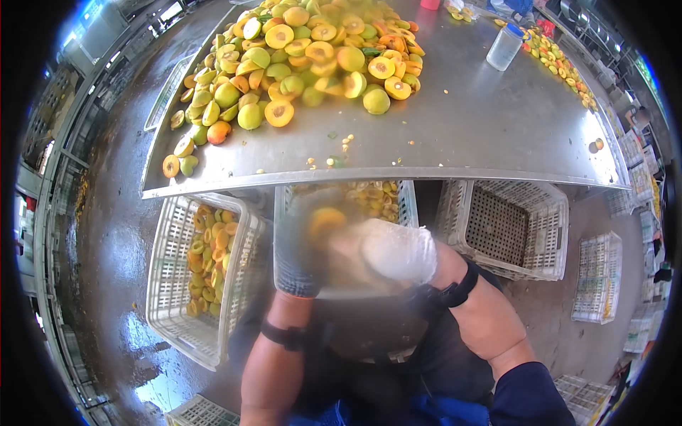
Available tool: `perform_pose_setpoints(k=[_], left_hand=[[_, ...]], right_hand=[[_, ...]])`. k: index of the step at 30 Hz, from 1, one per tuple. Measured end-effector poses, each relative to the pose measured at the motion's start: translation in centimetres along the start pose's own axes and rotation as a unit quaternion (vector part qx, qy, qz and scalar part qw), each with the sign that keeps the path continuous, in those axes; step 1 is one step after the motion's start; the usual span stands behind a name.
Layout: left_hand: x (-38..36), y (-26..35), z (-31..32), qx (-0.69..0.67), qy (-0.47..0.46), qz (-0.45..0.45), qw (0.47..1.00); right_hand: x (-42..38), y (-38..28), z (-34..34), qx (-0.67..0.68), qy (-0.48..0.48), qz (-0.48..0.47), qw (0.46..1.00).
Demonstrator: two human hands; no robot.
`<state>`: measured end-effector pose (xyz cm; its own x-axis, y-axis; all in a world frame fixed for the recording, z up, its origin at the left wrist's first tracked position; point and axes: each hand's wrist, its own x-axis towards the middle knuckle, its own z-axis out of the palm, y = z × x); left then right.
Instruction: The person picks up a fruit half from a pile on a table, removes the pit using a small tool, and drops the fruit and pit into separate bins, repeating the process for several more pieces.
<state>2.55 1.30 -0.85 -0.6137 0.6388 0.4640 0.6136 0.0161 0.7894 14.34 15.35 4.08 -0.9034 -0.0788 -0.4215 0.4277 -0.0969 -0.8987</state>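
Observation:
A blurred orange-yellow peach point(327, 221) shows between my hands, over a crate point(406, 206) below the table's front edge. My left hand point(297, 248), in a dark grey knitted glove, is closed around the peach's left side. From the right, my right hand point(391, 252), in a white glove, reaches up to the same fruit. Its fingers are smeared by a hazy patch, so I cannot make out whether it holds anything. Pitted-looking peach pieces point(376, 195) lie in the crate beneath.
A large heap of whole and halved peaches point(279, 112) covers the left of the metal table point(469, 135). A blue-lidded jar point(504, 47) stands at right, near a row of peach halves point(561, 64). White crates flank me: one with peaches point(231, 284), another with a bare bottom point(497, 220).

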Motion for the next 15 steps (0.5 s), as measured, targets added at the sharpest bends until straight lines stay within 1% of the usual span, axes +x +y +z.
perform_pose_setpoints(k=[1,3,4,5,6,7,9,10,12,13,15], left_hand=[[0.0,0.0,-0.1,0.012,0.0,0.002,1.0],[0.2,0.0,-0.4,0.024,0.006,0.001,1.0],[0.4,0.1,-0.5,0.024,0.011,-0.002,1.0],[0.6,0.0,-0.7,0.063,0.004,0.029,0.998],[0.9,-0.2,-1.0,0.1,-0.004,0.06,0.993],[1.2,-0.3,-1.2,0.138,-0.013,0.091,0.986],[1.5,0.5,-1.2,0.07,-0.019,0.091,0.993],[1.3,0.7,-1.3,0.036,-0.024,0.09,0.995],[0.9,0.9,-1.4,0.049,-0.03,0.091,0.994],[0.9,1.0,-1.3,0.055,-0.031,0.094,0.994],[0.2,1.0,-0.9,-0.006,-0.041,0.013,0.999]], right_hand=[[-0.1,0.2,-0.4,0.05,-0.042,-0.003,0.998],[0.4,0.7,-0.2,-0.108,0.014,-0.037,0.993],[0.8,0.5,-0.1,-0.26,0.051,-0.098,0.959],[1.0,0.3,0.3,-0.403,0.087,-0.155,0.898],[0.5,0.1,0.8,-0.346,0.12,-0.13,0.921],[0.0,-0.6,1.1,-0.32,0.125,-0.122,0.931],[-0.5,-1.0,1.7,-0.262,0.133,-0.105,0.95],[-0.4,-0.3,1.7,-0.179,0.103,-0.074,0.976],[0.0,2.0,1.0,-0.016,0.04,-0.012,0.999],[0.0,2.3,1.1,0.011,0.031,-0.026,0.999],[0.0,2.8,1.3,0.064,0.01,-0.054,0.996]])
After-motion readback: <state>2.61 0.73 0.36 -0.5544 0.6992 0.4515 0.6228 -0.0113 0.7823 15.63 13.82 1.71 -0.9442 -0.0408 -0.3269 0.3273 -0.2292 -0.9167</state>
